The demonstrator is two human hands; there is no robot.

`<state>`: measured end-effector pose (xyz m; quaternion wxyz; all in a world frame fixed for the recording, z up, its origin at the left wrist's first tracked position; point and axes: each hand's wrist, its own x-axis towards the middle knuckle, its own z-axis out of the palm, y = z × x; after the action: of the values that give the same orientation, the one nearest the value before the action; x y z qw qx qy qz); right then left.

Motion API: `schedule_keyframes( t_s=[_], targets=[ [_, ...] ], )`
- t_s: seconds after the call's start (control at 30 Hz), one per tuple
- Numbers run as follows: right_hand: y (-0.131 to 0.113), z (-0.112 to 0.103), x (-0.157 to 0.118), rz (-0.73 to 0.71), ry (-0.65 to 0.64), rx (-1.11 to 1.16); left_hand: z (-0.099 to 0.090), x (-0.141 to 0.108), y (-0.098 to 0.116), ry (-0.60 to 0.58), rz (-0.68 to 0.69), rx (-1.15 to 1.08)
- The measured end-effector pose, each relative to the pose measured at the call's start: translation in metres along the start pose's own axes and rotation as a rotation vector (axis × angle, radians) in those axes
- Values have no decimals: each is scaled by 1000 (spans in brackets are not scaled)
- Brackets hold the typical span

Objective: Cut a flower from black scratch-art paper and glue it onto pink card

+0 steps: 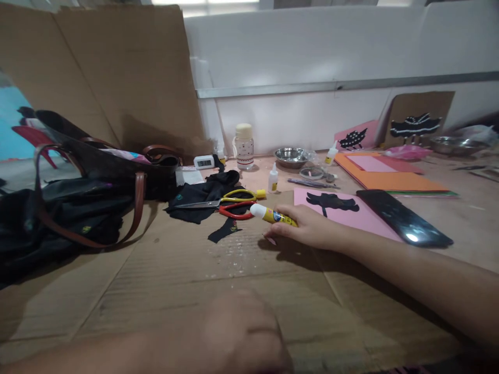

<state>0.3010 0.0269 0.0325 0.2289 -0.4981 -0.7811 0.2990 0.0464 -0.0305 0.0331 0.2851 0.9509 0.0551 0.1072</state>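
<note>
My right hand (296, 226) is closed around a yellow glue stick (278, 215) whose white tip points left. My left hand (245, 332) is low in the view, over the cardboard (163, 291). It is smeared by motion, and its fingers cannot be made out. Scissors (222, 201) with one yellow and one red handle lie on black cloth (195, 197), near a small yellow cap (261, 194). A black cloth scrap (224, 230) sits just left of my right hand. Beyond that hand, a black cutout (333, 201) rests on pink paper (370, 223).
A black bag (97, 166) with brown handles stands left. Farther back are a bottle (244, 148), a small glue bottle (273, 179), a steel bowl (291, 157) and tweezers (312, 184). A phone (403, 217) and orange paper (405, 177) lie right.
</note>
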Motion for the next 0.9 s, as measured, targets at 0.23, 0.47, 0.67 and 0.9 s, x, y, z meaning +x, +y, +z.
schedule_keyframes(
  t_s=[0.23, 0.47, 0.67, 0.9],
  targets=[
    [-25, 6, -9, 296, -27, 125, 13, 2, -19, 192, -69, 346],
    [-18, 14, -11, 279, -40, 382, 11, 1, -31, 182, -8, 585],
    [-7, 14, -6, 225, 18, 335, 4, 1, -45, 186, 45, 491],
    [-5, 23, -18, 37, 83, 264, 1, -1, -62, 246, 49, 353]
  ],
)
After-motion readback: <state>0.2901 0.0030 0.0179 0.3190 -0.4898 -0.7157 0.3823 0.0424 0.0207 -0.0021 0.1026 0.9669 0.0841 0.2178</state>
